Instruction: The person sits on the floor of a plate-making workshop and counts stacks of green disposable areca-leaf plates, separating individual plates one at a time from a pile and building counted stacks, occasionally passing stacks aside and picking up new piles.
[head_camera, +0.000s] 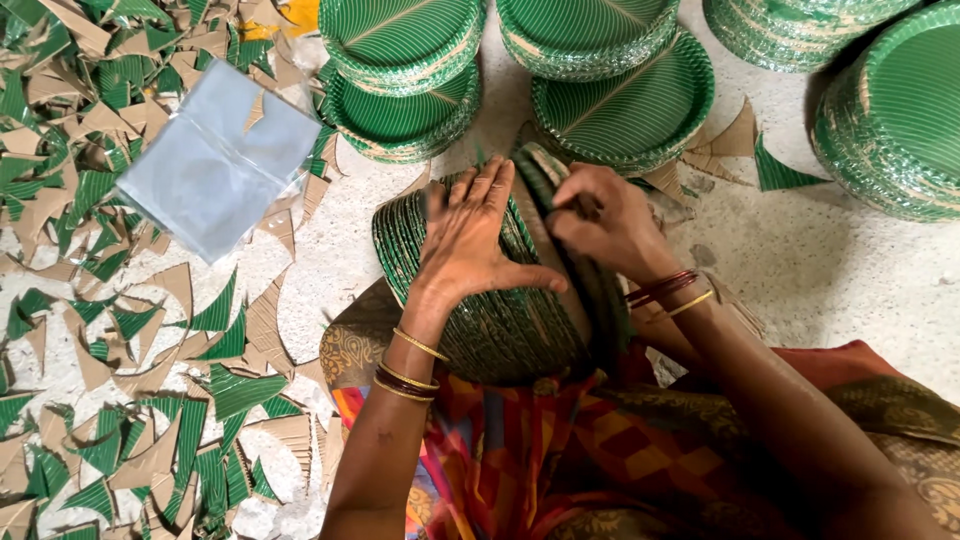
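At the centre of the frame, a stack of green plates (480, 320) stands on edge in the lap, left hand (470, 240) spread flat on it, right hand (605, 222) apparently pinching its upper-right rim.

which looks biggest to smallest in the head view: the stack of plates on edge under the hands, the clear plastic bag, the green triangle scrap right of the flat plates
1. stack of plates on edge
2. clear plastic bag, somewhat smaller; it may sit nearer the camera, so this is unsure
3. green triangle scrap, plainly smallest
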